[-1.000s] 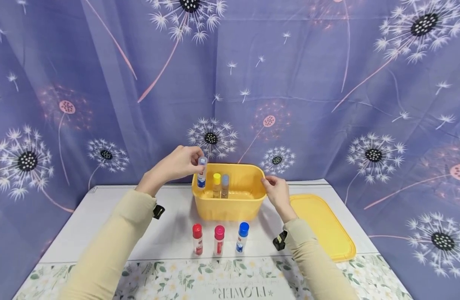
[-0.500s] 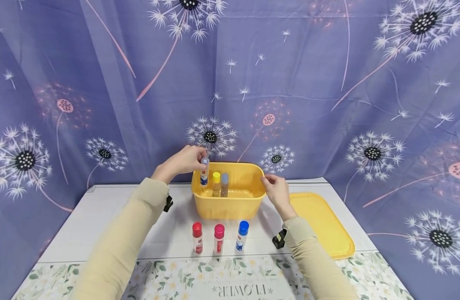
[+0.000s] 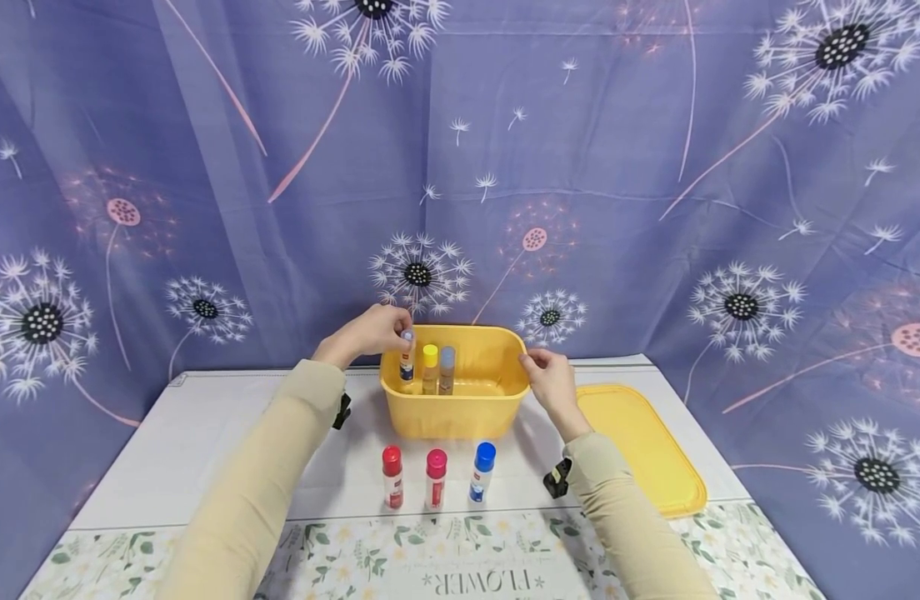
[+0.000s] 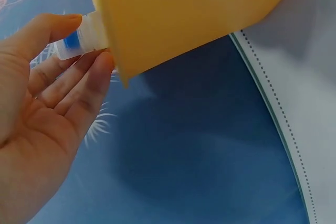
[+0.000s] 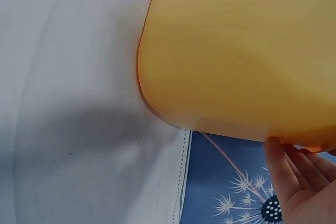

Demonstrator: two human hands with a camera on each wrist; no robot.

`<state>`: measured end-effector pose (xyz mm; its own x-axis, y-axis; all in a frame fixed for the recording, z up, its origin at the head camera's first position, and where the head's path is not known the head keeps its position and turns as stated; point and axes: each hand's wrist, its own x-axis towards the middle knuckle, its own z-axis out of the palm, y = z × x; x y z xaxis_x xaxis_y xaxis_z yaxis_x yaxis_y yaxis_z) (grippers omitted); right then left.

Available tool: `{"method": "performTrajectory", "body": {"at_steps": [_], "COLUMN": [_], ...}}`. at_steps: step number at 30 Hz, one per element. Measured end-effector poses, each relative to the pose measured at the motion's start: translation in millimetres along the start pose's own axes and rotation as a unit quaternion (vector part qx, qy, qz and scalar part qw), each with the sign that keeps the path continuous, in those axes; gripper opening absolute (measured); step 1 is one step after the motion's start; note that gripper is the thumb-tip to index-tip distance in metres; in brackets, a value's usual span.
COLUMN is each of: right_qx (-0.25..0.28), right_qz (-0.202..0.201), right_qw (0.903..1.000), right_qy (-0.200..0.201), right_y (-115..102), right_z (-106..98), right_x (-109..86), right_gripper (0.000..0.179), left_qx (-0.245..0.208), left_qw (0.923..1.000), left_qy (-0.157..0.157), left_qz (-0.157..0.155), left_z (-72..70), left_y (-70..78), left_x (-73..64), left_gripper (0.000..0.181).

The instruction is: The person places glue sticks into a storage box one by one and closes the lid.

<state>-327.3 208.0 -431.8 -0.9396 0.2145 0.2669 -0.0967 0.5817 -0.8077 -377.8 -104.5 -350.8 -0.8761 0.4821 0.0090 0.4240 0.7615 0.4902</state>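
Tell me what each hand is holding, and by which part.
The left hand holds a clear-capped tube by its capped upper end. The right hand holds the yellow bin by the rim at its right end.

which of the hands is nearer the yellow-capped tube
Left. The left hand pinches a clear-capped tube just left of the yellow-capped tube; the right hand is farther off, holding the right end of the yellow tub.

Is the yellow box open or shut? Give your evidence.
Open: the lid lies beside the box, and tubes show inside.
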Motion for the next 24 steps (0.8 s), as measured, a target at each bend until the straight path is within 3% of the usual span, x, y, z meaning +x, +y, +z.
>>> {"method": "performTrajectory", "body": {"at_steps": [13, 24], "right_qx": [0.001, 0.006], "right_qz": [0.001, -0.006], "right_qw": [1.0, 1.0], "right_qy": [-0.003, -0.002], "right_y": [1.1, 0.1], "right_z": [-0.2, 0.0], "right_x": [-0.2, -1.1], "right_gripper": [0.026, 0.027], "left_qx": [0.026, 0.056], "left_qw": [0.9994, 0.9972], "left_qy": [-0.02, -0.045], "left_qz": [0.003, -0.018], "left_z": [5.8, 9.3], "left_y": [1.9, 3.7], "left_x": [4.8, 8.8], "left_gripper": [0.014, 0.015]}}
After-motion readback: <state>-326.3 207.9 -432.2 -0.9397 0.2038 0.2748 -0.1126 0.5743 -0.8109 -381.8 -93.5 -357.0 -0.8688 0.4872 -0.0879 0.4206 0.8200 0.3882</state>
